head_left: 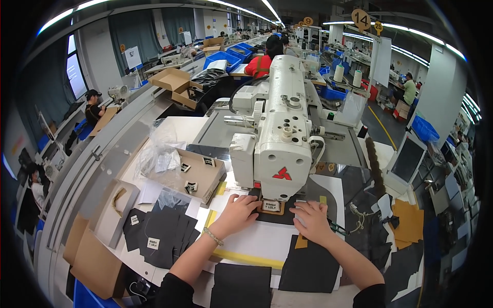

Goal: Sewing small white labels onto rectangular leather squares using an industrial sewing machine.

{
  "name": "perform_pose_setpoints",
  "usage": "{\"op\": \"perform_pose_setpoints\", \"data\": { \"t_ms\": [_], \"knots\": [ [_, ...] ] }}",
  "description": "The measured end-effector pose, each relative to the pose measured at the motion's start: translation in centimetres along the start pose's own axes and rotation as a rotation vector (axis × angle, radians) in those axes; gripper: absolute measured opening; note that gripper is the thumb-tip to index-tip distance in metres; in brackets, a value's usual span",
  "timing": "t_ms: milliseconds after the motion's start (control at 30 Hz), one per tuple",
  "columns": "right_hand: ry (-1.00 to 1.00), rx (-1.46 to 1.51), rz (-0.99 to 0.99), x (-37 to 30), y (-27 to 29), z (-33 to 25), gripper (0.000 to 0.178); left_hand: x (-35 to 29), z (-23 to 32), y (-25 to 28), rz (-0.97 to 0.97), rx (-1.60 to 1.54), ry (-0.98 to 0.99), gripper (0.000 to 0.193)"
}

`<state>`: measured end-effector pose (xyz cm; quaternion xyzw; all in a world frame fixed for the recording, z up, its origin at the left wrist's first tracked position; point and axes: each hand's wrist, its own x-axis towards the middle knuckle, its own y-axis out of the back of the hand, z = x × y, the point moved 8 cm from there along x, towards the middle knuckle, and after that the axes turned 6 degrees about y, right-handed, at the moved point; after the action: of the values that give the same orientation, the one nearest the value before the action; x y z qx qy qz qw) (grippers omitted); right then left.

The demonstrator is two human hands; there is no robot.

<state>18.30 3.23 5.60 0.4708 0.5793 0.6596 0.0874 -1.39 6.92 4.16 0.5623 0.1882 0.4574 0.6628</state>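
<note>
A white industrial sewing machine stands in front of me, its head low over the work. Below it lies a small light woven label in a tan frame, on a dark flat piece. To the label's left, my left hand rests with fingers stretched toward it, flat on the work. My right hand lies on the other side, fingers spread and slightly bent, touching the dark piece. Neither hand grips anything. Black cut pieces lie below my right hand, and another black stack sits nearer me.
Black pieces with labels lie fanned out at left. Behind them a shallow cardboard box holds several labels. Tan pieces and a screen are at right. Thread cones stand behind. Other people work farther off.
</note>
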Motion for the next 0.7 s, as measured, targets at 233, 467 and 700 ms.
{"op": "perform_pose_setpoints", "data": {
  "t_ms": [233,467,700],
  "knots": [
    [-0.058,0.013,-0.061,1.1,-2.8,-0.4,0.03,0.5,2.3,-0.7,-0.111,-0.041,0.019,0.045],
    [-0.148,0.118,-0.073,1.2,-4.0,0.0,0.029,0.3,2.4,-2.6,0.031,-0.118,-0.011,0.053],
    [-0.166,0.132,-0.069,0.9,-4.3,0.5,0.029,0.4,2.6,-2.8,0.046,-0.114,0.004,0.055]
  ]
}}
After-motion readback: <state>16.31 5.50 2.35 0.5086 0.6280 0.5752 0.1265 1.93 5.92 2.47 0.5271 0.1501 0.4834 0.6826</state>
